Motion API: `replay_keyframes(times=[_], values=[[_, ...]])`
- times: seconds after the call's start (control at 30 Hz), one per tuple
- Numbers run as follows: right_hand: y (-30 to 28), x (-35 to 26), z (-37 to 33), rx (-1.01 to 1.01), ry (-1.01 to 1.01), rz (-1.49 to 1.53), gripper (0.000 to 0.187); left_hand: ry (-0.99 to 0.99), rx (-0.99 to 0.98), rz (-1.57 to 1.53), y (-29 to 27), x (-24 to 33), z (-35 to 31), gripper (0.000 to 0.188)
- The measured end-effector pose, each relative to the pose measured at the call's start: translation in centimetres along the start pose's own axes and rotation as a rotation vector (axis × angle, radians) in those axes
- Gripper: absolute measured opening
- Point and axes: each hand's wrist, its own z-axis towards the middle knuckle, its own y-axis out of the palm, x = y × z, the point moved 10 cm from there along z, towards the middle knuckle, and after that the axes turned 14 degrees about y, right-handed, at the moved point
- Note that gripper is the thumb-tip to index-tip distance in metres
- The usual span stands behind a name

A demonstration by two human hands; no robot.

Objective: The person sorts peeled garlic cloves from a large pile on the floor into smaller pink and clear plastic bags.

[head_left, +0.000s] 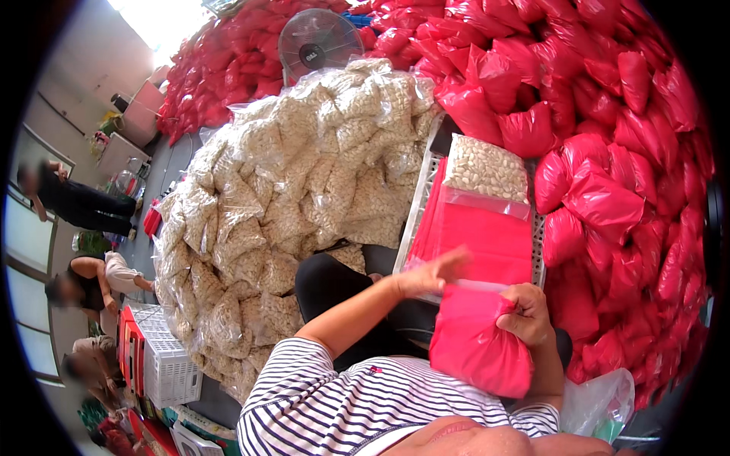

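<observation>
Red bag [480,346] was right by the striped shirt [357,387], right hand [528,313] pinching its top corner, left hand [430,277] loosely open and blurry nearby, so that one-sided grip could've let it slip imo.

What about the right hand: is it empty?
No, the right hand grips a pink bag near its upper right corner.

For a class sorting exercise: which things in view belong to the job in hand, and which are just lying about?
Likely job: pink bag in right hand; flat pink plastic; clear bags of pale pieces; bulging pink bags; perforated tray.

Likely lying about: fan; white crate.
</observation>
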Motion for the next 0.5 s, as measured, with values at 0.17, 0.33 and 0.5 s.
replay_keyframes(times=[0.17, 0.33, 0.5], values=[[-2.4, 3.4, -0.5, 0.332, 0.141, 0.538, 0.014, -0.097, 0.069, -0.786, 7.4, -4.2, -6.0, 0.115], [-4.1, 6.9, -2.3, 0.407, 0.220, 0.381, 0.012, -0.215, 0.346, -0.373, 2.0, -4.6, -6.5, 0.082], [-6.8, 4.1, -6.5, 0.710, 0.119, -0.375, 0.025, -0.464, 0.472, 0.011, -1.9, 0.9, -9.0, 0.063]])
